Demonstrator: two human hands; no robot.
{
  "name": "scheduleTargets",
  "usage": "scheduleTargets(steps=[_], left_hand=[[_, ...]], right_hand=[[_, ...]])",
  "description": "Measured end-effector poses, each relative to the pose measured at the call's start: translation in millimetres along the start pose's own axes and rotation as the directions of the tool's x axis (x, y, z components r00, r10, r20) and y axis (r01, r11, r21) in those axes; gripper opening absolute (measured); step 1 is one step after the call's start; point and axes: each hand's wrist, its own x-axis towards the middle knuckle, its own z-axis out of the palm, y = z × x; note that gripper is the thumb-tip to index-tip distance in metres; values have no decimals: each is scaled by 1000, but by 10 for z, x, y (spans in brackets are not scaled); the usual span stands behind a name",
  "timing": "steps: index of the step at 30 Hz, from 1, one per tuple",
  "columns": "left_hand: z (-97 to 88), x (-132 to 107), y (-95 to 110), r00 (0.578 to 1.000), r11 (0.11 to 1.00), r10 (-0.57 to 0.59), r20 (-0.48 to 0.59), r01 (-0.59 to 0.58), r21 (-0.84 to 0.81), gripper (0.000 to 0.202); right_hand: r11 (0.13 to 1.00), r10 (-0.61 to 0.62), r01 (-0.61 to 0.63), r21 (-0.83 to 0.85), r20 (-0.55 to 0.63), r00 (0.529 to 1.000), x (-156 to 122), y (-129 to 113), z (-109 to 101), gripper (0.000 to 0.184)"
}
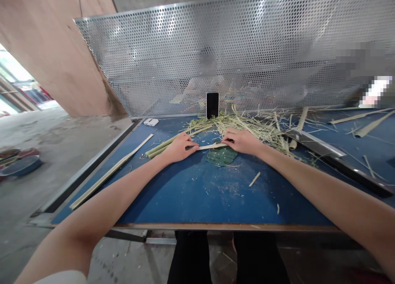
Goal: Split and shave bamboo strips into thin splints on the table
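Left hand [179, 148], right hand [240, 141] both gripping one pale strip [211, 146] above one green mat [221, 156].

Both arms stretch forward, forearms converging. Left hand [179, 148] lies palm down, fingers pointing right; right hand [241, 141] has its fingers curled, pinched together.
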Motion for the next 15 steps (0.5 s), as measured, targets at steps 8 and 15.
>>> scheduleTargets(steps=[8, 15], left_hand=[[175, 50, -154, 999, 978, 27, 25, -21, -208, 36], [169, 40, -138, 995, 957, -60, 77, 80, -280, 34]], right_hand=[[999, 10, -8, 45, -41, 999, 6, 21, 31, 34], [1000, 15, -14, 22, -36, 999, 0, 41, 109, 33]])
